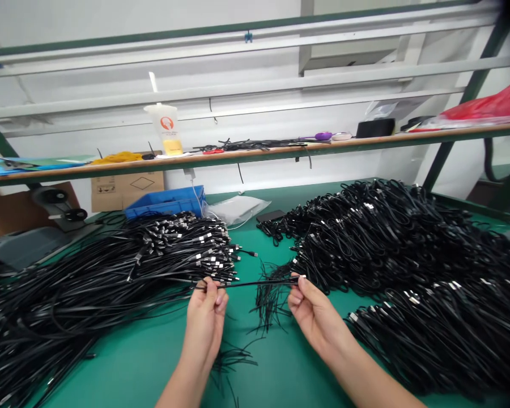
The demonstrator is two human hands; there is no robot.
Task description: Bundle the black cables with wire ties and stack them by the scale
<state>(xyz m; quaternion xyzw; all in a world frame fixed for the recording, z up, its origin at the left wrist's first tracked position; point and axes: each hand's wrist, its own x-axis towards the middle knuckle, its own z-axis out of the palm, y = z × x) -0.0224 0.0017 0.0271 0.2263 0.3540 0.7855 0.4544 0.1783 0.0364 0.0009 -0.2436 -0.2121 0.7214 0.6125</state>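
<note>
A black USB cable (250, 283) is stretched level between my two hands, above the green table (276, 362). My left hand (208, 303) pinches one end of the stretch between thumb and fingers. At the other end, my right hand (308, 300) grips the cable near its metal plug. Under the cable lies a heap of thin black ties (270, 303), with more ties (233, 357) close to my left wrist. Straight cables in a large pile (153, 272) are left of my left hand. Bundled cables in a heap (365, 238) are right of my right hand.
More bundled cables (442, 328) lie at the front right. Behind the left pile stand a blue bin (165, 201) and a cardboard box (127, 190). A phone (271, 216) lies beside a plastic bag (238, 209). The shelf (246, 156) above carries a drink cup (166, 127).
</note>
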